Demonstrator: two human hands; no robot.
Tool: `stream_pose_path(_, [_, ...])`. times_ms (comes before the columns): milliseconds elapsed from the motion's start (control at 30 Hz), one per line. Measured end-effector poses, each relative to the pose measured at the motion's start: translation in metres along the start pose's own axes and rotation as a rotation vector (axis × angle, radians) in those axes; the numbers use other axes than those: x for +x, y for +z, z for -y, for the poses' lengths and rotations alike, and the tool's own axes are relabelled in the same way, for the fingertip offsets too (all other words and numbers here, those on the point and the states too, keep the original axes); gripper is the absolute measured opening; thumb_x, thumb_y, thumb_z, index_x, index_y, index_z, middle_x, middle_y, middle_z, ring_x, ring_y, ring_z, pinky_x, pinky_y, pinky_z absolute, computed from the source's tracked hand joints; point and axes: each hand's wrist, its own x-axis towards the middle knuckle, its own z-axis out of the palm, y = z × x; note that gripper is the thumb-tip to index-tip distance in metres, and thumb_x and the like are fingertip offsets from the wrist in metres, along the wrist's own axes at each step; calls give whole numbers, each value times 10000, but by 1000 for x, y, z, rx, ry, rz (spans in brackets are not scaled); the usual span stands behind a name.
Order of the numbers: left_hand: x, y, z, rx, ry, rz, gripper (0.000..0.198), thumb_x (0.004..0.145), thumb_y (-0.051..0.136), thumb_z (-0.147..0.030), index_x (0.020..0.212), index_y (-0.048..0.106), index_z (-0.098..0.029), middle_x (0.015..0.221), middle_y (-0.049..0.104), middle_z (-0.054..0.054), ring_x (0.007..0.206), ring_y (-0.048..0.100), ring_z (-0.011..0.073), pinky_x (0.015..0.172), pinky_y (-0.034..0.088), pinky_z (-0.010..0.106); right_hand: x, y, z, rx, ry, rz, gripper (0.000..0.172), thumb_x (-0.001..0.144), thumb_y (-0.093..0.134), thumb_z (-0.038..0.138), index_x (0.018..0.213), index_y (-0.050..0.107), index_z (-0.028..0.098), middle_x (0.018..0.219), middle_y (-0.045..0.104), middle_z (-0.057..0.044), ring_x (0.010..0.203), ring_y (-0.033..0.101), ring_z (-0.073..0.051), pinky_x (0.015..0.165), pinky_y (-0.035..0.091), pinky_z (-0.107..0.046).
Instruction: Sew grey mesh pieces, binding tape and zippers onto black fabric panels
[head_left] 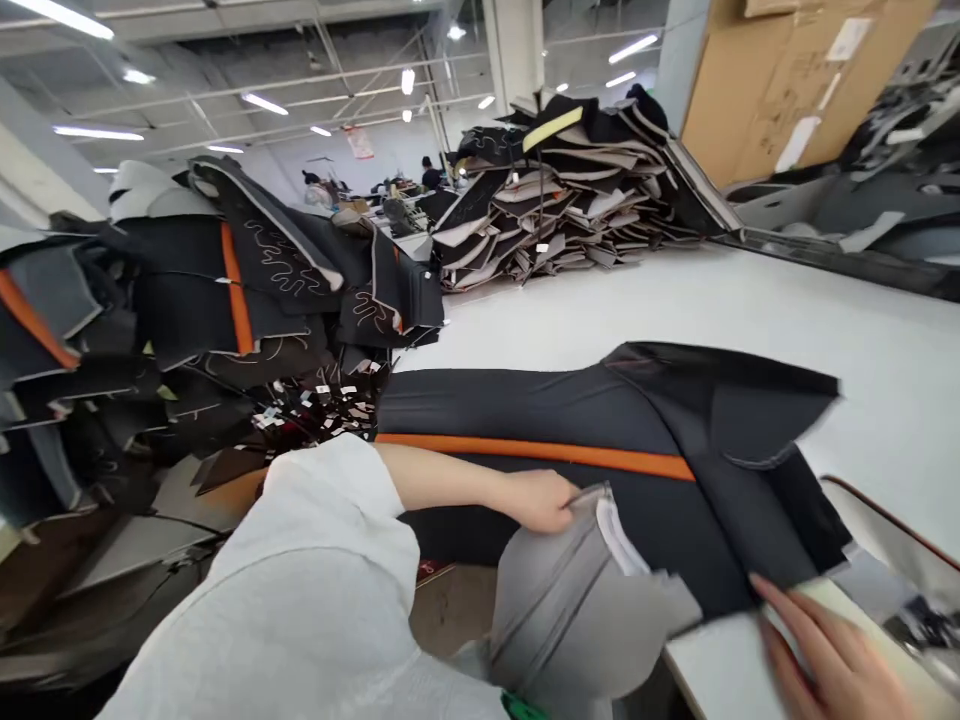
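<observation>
A large black padded fabric piece [540,400] with an orange stripe [540,455] lies across the white table, its right end folded over. My left hand [541,498] is closed on the edge of its turned-back grey lining [570,600], which hangs toward me with a white strip [621,540] along its edge. At the lower right, my right hand [836,645] has its fingers stretched out, somewhat blurred. Its fingertips touch the black fabric's near edge, over a pale machine-table surface [724,660].
Stacked black and grey fabric pieces [555,200] stand at the back of the white table [750,300]. More striped panels [187,280] are heaped at left. Cardboard boxes [787,90] rise at the back right. A dark red-brown cable [892,520] crosses the right side.
</observation>
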Motion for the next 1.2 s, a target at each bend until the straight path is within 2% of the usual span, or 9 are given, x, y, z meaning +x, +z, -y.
stream_pose_path(167, [16,-42,-48,94,205,-4,216,779,475,-223,887,655,-274,771,686,-43,662,636,149,511,406,227,5,-16,35,-130,167,81,539,859,418,183,1396,421,148,840,606,-75,816,583,-238,697,485,-331])
stream_pose_path(300, [115,-72,-44,154,256,-182,312,800,415,-252,1002,648,-205,915,695,48,795,635,215,639,432,268,16,-20,45,-216,262,227,388,841,481,181,1201,609,117,798,644,-86,811,600,-240,709,465,-327])
stream_pose_path(467, [215,-56,-36,16,213,-139,384,760,410,-239,1051,643,-151,834,675,54,734,602,202,614,388,244,24,-23,51,-294,456,341,549,864,475,176,1413,441,178,838,662,-62,768,624,-202,628,421,-291])
stream_pose_path(567, [215,-40,-24,-5,229,-92,346,750,386,-254,935,649,-127,732,643,41,667,582,186,572,368,234,24,-27,51,-272,487,349,562,862,466,164,1421,432,209,828,664,-51,742,615,-179,589,383,-276])
stream_pose_path(767, [162,-32,3,-74,198,148,199,716,394,-293,673,536,-160,623,578,-9,583,529,154,534,358,225,18,-33,45,-221,404,291,502,864,492,181,1360,514,252,818,645,-60,707,564,-181,604,364,-292])
stream_pose_path(867, [149,-31,7,-98,120,199,170,708,397,-297,659,501,-172,626,569,-14,583,521,152,524,359,224,19,-31,44,-306,468,107,492,868,493,239,1358,516,208,1116,613,-148,949,557,-263,774,414,-376])
stream_pose_path(967, [149,-32,0,-86,97,211,156,698,413,-301,620,466,-177,588,542,-14,546,490,142,491,335,225,26,-28,37,-217,406,151,662,809,538,322,1409,420,68,1436,404,-194,1294,361,-329,1055,291,-479])
stream_pose_path(1067, [160,-37,-15,-62,134,169,162,700,428,-303,616,477,-174,583,546,-4,542,495,147,494,336,231,34,-24,30,-141,409,309,809,775,540,374,1442,312,-25,1512,273,-208,1395,239,-315,1152,168,-464])
stream_pose_path(1200, [192,-49,-45,38,79,-76,258,754,408,-280,850,605,-144,729,624,55,690,590,212,622,430,265,38,-21,29,-176,478,323,881,754,546,418,1452,273,-44,1527,211,-226,1426,164,-327,1171,142,-450])
